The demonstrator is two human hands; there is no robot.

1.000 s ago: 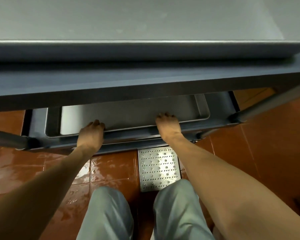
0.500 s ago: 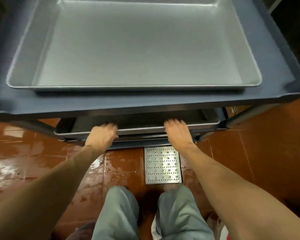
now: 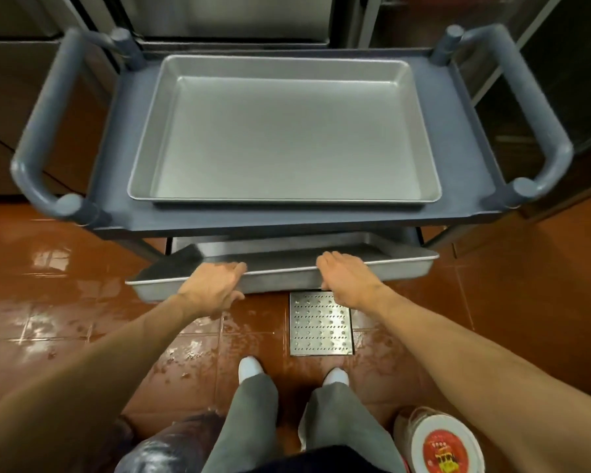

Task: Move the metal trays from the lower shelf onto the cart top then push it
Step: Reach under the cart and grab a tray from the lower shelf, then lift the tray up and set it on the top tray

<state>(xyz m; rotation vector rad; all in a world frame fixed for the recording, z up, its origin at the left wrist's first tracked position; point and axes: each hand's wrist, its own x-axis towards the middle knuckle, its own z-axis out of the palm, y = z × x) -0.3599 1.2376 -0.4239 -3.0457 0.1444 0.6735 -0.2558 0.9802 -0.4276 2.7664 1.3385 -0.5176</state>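
One metal tray lies flat on the grey cart top. A second metal tray is drawn partway out from under the cart top, its near rim toward me. My left hand grips that rim left of centre, fingers curled over the edge. My right hand holds the same rim right of centre. The tray's far half is hidden beneath the cart top, and the lower shelf itself is out of sight.
Grey tubular cart handles stand at the left and right. A perforated metal floor drain sits in the wet red tile floor. A white bucket stands at my lower right. Steel cabinets are behind the cart.
My view has risen from under the cart to above it. Both hands have pulled the lower tray toward me, out past the cart's edge.
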